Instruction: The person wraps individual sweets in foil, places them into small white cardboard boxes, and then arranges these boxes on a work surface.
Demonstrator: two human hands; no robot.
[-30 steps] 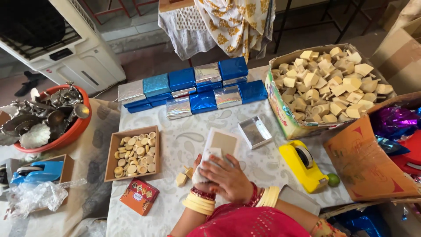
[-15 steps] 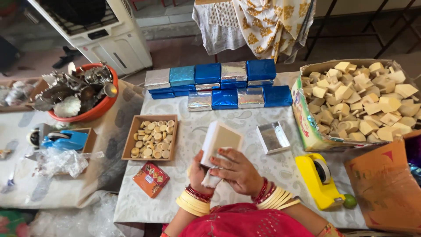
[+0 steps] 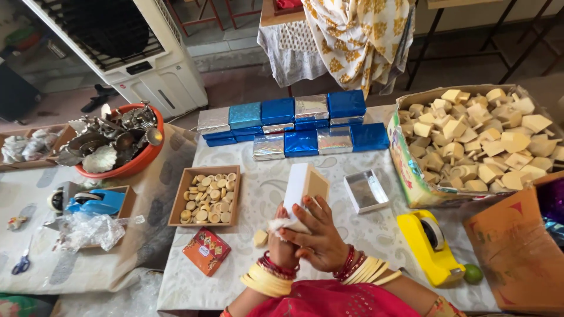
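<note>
— White box [image 3: 304,186], open at the top with a tan inside: where is it?
— Low centre of the frame, held tilted above the patterned tablecloth [image 3: 258,194]. Just one of them.
— And the hands?
— Both are on it. The right hand [image 3: 317,238] wraps its fingers over the lower end, pressing a bit of white tissue [image 3: 288,226] against it. The left hand [image 3: 281,246] sits mostly behind the right; it seems to grip the same end, though its fingers are largely hidden.
— What else is on the table?
— One small beige block [image 3: 260,238] just left of the hands, one red printed packet [image 3: 206,251] at lower left, one shallow tray of round wooden pieces [image 3: 207,196], too many to count. One empty silver-lined lid [image 3: 365,191] right of the box, one yellow tape dispenser [image 3: 427,246] with one green lime [image 3: 472,273] beside it.
— And further back?
— Wrapped boxes [image 3: 294,124] in blue and silver foil, stacked in rows; I count about twelve. At right, one carton of wooden wedges [image 3: 476,141].
</note>
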